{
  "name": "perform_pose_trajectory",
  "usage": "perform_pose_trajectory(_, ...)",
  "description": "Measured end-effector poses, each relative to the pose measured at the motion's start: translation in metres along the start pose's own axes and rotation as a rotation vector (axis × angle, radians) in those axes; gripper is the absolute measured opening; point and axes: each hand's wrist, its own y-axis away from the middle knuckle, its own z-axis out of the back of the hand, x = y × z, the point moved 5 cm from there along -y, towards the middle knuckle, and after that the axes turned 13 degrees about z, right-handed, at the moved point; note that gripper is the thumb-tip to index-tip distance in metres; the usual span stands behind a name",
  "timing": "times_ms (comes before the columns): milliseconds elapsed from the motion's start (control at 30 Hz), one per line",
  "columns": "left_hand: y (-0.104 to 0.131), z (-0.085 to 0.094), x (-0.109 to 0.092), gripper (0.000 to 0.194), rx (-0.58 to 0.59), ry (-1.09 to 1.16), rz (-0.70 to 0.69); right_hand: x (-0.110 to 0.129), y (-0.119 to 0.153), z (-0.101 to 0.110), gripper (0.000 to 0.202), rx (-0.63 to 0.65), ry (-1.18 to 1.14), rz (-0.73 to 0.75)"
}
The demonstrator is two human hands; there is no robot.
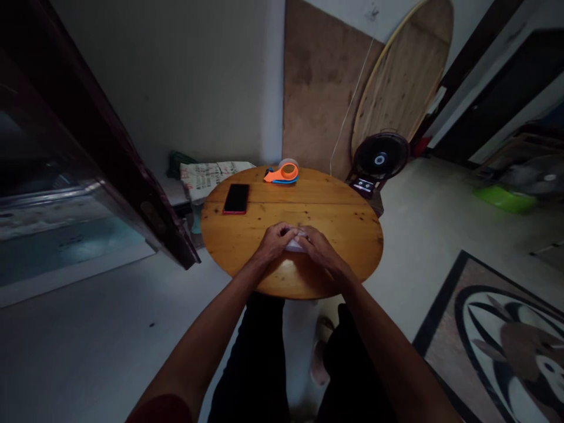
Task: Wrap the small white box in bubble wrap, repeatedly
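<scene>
Pale lilac object (294, 245) gripped between two hands on a round wooden counter (308, 208)

The small, light-coloured object is at the near middle of the counter; its exact kind is too covered to tell. The left hand (274, 239) has its fingers clamped on its left side, and the right hand (318, 244) has its fingers clamped on its right side, with the thumbs close to each other over the top.

Far and left of the hands, a smartphone (237, 198) with a dark screen and red edge lies flat on the counter. An orange-and-blue tape dispenser (282, 174) rests at the counter's far edge, right of the phone. Beyond the far left edge is a white sack (214, 178) with printed lettering.

Just past the far right edge stands a black electric fan (379, 158). Behind it, a large oval wooden board (408, 76) leans against the wall. A panda-patterned rug (478, 294) covers the floor at near right.
</scene>
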Motion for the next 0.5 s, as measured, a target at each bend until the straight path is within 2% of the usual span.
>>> perform_pose_trajectory(133, 0.001, 0.001, -0.001, 0.025, -0.046, -0.063, -0.02, 0.004, -0.002, -0.001, 0.026, 0.011, 0.147, 0.038)
perform_pose_trajectory(267, 0.002, 0.001, -0.004, 0.025, -0.064, -0.077, -0.008, 0.009, 0.002, -0.005, 0.036, -0.058, 0.243, 0.063)
perform_pose_trajectory(433, 0.004, -0.001, -0.007, 0.022, -0.079, -0.119, -0.016, 0.007, 0.014, -0.015, 0.059, 0.005, 0.326, 0.091)
perform_pose_trajectory(500, 0.004, -0.001, -0.007, 0.023, -0.095, -0.16, -0.036, 0.006, 0.017, -0.016, 0.059, 0.0, 0.389, 0.111)
